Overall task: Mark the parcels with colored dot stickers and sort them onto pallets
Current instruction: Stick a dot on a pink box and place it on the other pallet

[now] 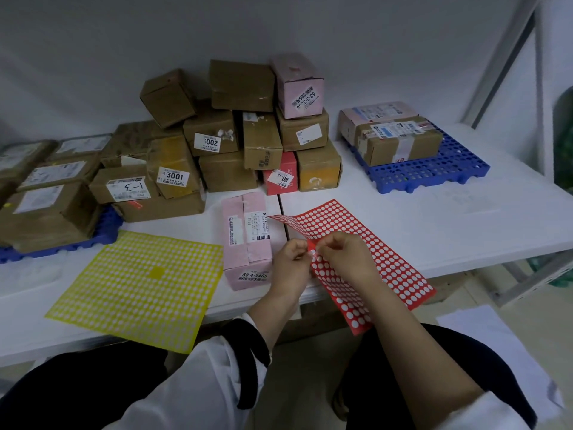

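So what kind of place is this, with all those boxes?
Probably a parcel sorting room or small depot. Labelled parcels are piled on a white table, more sit on a blue pallet, and the left hand and right hand pinch a red sticker sheet for marking them.

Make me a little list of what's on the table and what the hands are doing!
left hand: pinches the red sticker sheet
right hand: pinches the same sheet
yellow sticker sheet: flat on the table
pink parcel: between the two sheets
right pallet: blue, holds two parcels
left pallet: blue, holds brown parcels
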